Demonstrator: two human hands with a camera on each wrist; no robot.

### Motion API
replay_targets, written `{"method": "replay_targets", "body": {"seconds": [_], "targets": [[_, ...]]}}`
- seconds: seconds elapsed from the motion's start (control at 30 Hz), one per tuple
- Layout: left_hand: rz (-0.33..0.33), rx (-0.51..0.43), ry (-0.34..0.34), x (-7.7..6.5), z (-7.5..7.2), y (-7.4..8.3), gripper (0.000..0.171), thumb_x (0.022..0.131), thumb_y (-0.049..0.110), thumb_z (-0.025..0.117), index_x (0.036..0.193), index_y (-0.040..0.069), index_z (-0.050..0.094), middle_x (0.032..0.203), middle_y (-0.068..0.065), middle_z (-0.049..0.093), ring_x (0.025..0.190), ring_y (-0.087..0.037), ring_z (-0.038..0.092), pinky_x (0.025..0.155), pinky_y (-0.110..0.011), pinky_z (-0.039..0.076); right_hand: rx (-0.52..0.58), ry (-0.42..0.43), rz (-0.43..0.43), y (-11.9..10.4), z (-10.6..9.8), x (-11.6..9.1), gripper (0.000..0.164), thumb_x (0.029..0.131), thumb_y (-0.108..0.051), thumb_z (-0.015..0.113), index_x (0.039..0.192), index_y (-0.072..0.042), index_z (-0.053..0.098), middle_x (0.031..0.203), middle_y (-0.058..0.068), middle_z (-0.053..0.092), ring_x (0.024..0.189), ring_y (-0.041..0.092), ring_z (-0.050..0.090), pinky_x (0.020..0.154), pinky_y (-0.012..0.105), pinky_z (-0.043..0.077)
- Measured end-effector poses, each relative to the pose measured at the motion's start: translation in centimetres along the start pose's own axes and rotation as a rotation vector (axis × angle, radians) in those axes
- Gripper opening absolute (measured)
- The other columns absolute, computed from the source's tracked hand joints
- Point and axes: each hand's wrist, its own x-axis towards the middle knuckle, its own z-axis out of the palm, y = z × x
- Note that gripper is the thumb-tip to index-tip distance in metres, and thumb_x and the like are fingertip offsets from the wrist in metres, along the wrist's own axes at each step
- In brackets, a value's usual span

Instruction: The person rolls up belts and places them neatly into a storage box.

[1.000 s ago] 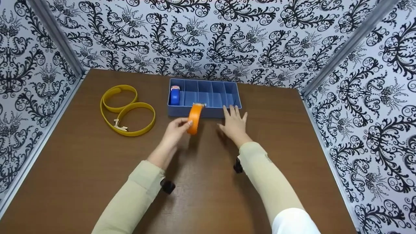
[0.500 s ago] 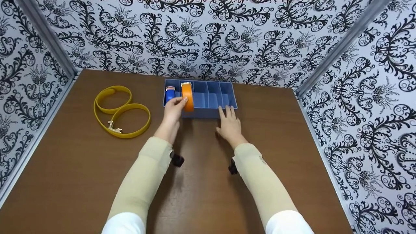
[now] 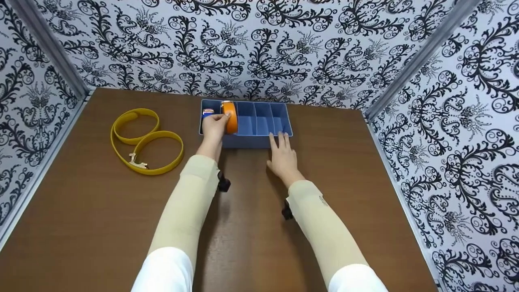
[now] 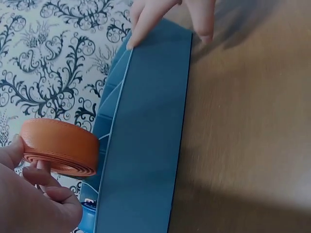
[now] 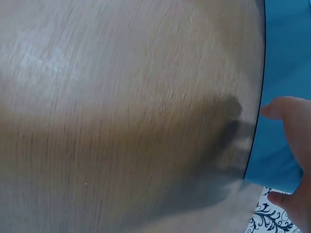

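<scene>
My left hand [image 3: 213,129] pinches a coiled orange belt [image 3: 230,117] between thumb and fingers, over the second compartment from the left of a blue divided box [image 3: 251,142]. In the left wrist view the orange belt [image 4: 60,144] shows its rolled layers, close above the box rim. A rolled blue belt [image 3: 208,112] with a shiny buckle sits in the leftmost compartment, partly hidden by my left hand. My right hand [image 3: 282,158] rests its extended fingertips on the front rim of the box near the right end. In the right wrist view its thumb lies against the front wall.
A yellow belt [image 3: 146,140] with a metal buckle [image 3: 137,161] lies in loose loops on the brown table [image 3: 251,227], left of the box. Patterned walls [image 3: 243,48] stand behind and at both sides. The compartments on the right of the box hold nothing visible.
My left hand has carried the coiled orange belt forward and slightly left, from in front of the box to over its second compartment. My right hand stays at the front rim.
</scene>
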Motion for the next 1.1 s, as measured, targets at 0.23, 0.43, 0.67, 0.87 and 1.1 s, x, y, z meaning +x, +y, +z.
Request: {"method": "replay_targets", "body": {"seconds": [0.23,0.43,0.67,0.87,1.1], "targets": [[-0.052,0.178,-0.02,1.4,0.9,0.1,0.035,0.094,0.021,0.066,0.11,-0.01,0.069,0.116,-0.02,0.065,0.099,-0.025,0.058,0.086,-0.029,0.05,0.003,0.006,0.011,0.9,0.4,-0.4,0.097,0.082,-0.032,0.078,0.157,-0.015,0.018,0.159,0.018,0.016,0.146,0.035,0.009,0.094,0.055,0.045],[-0.1,0.251,0.012,3.3,1.8,-0.8,0.033,0.091,0.021,0.069,0.105,-0.008,0.071,0.109,-0.018,0.067,0.1,-0.029,0.06,0.089,-0.033,0.049,0.013,0.006,0.02,1.1,0.7,-0.5,0.098,0.082,-0.03,0.078,0.157,-0.015,0.017,0.16,0.018,0.012,0.147,0.035,0.005,0.094,0.056,0.044],[-0.047,0.481,0.044,5.5,1.7,-3.0,0.029,0.084,0.029,0.076,0.091,0.0,0.075,0.094,-0.012,0.071,0.086,-0.026,0.064,0.08,-0.034,0.05,0.024,-0.019,0.008,0.3,0.7,-0.6,0.099,0.083,-0.029,0.076,0.158,-0.015,0.012,0.161,0.017,0.008,0.147,0.034,0.001,0.096,0.055,0.043],[-0.091,0.629,0.053,2.6,1.2,-0.9,0.024,0.091,0.029,0.067,0.093,0.007,0.076,0.1,-0.006,0.072,0.095,-0.024,0.064,0.083,-0.036,0.05,0.015,0.0,0.004,-0.1,0.8,-0.4,0.1,0.082,-0.028,0.078,0.157,-0.015,0.014,0.161,0.017,0.009,0.147,0.034,0.002,0.093,0.054,0.045],[-0.085,0.666,0.032,2.4,0.9,-1.0,0.026,0.095,0.03,0.063,0.102,0.008,0.075,0.106,-0.005,0.071,0.099,-0.023,0.064,0.086,-0.038,0.05,-0.003,0.002,0.003,-0.1,1.0,0.0,0.101,0.082,-0.028,0.077,0.158,-0.016,0.011,0.161,0.017,0.008,0.147,0.033,0.0,0.091,0.053,0.046]]}}
